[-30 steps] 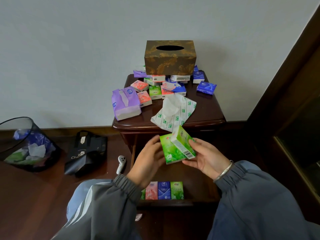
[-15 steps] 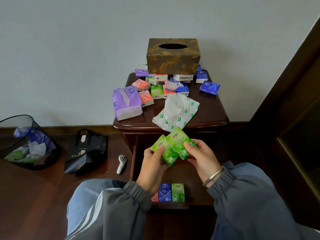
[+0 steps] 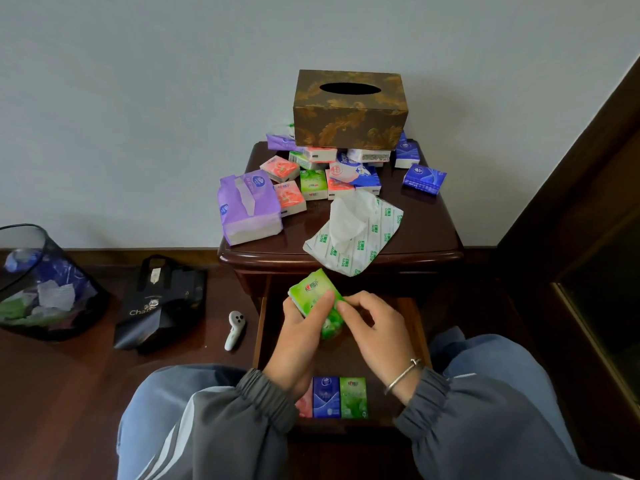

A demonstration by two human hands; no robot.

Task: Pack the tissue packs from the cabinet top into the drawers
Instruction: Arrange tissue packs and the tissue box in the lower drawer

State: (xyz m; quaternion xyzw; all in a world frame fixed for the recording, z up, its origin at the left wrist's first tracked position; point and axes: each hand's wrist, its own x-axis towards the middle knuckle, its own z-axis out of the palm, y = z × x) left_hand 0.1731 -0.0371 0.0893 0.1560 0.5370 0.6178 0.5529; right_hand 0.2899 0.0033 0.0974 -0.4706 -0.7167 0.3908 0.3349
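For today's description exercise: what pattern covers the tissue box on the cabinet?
The tissue box is dark brown with golden leaf swirls, head view.

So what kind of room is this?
Probably a bedroom at home, though I can't be sure: a dark wooden cabinet like a nightstand against the wall, a decorative tissue box on it, a mesh wastebasket on the wooden floor.
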